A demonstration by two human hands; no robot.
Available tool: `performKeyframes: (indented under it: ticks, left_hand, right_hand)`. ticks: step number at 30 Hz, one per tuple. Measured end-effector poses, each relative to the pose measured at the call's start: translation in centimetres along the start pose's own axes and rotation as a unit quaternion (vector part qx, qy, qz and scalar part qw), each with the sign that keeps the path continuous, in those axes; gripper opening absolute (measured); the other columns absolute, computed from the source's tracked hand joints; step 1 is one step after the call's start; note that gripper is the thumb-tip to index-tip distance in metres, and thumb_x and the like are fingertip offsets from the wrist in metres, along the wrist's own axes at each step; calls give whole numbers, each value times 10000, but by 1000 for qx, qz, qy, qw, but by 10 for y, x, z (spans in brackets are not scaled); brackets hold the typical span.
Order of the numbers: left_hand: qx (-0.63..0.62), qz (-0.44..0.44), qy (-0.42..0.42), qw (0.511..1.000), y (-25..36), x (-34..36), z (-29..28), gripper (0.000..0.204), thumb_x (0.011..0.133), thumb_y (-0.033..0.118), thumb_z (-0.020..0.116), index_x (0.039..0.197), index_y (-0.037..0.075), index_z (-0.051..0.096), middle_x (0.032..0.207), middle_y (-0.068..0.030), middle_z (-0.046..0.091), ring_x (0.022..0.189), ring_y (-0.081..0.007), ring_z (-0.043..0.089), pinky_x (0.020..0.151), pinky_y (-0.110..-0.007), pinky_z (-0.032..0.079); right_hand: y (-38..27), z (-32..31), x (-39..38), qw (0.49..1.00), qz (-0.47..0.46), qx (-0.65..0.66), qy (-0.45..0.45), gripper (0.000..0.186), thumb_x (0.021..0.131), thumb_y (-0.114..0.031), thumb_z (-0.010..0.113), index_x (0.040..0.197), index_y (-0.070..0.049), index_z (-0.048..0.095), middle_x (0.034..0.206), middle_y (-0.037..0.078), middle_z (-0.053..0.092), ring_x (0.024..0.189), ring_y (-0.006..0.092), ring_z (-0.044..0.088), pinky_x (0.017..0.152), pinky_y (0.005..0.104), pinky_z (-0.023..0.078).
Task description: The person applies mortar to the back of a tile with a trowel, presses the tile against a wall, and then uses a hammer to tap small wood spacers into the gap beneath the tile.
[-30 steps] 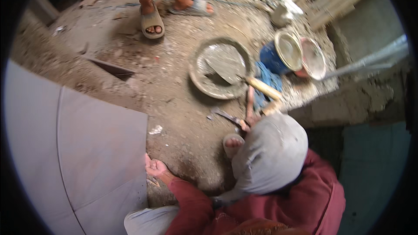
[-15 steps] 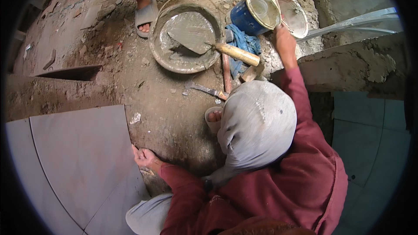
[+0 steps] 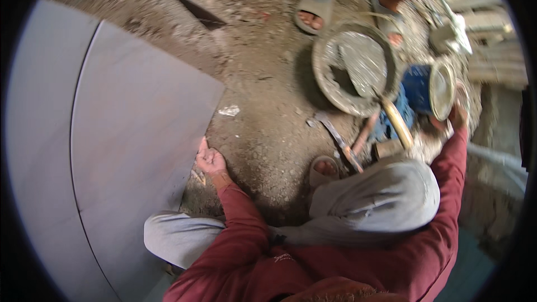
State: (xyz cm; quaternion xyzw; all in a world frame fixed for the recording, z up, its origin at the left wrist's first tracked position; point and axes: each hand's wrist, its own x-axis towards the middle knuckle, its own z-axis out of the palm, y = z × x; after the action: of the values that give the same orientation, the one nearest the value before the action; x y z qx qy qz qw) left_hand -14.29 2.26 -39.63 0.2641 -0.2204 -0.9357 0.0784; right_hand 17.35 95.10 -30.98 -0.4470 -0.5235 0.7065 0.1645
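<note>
My left hand [image 3: 210, 160] is at the edge of a large grey tile [image 3: 134, 112], fingers curled, one reaching along the edge. My right hand [image 3: 457, 113] grips the rim of the buckets, a blue one [image 3: 417, 86] and a reddish one behind it [image 3: 462, 92]; its fingertips are partly hidden. Nearby, a basin [image 3: 325, 84] holds wet grey mortar, with a wooden-handled trowel [image 3: 396, 120] resting in it. A metal tool [image 3: 335, 137] lies on the dirt beside it, near a blue cloth [image 3: 391, 126].
Another person's sandaled feet [image 3: 313, 14] stand beyond the basin. A narrow dark slot [image 3: 193, 8] is in the rubble at top left. A pale object [image 3: 458, 36], planks [image 3: 486, 61] and long strips [image 3: 492, 156] lie at right. My knees and sandaled foot are below.
Since a second ago, my right hand has moved from beside the tools out to the buckets. The other person's feet have shifted. My left hand stays at the tile edge while the view swings.
</note>
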Motion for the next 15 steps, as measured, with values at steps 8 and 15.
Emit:
performKeyframes:
  ticks: [8, 15]
  left_hand:
    - [10, 18, -37, 999, -7, -9, -1, 612, 832, -15, 458, 1412, -165, 335, 1481, -341, 414, 447, -49, 359, 421, -171, 366]
    - [-4, 30, -19, 999, -27, -14, 6, 605, 837, -61, 438, 1395, -230, 278, 1477, -383, 382, 431, -63, 364, 406, -177, 363]
  right_hand:
    - [4, -42, 9, 954, -125, -250, -108, 535, 914, -417, 549, 1250, -9, 633, 1124, 85, 703, 959, 188, 682, 825, 331, 544]
    - [-14, -71, 21, 925, -67, -374, -21, 502, 915, -392, 545, 1186, 19, 644, 1071, 112, 702, 957, 221, 669, 855, 344, 516]
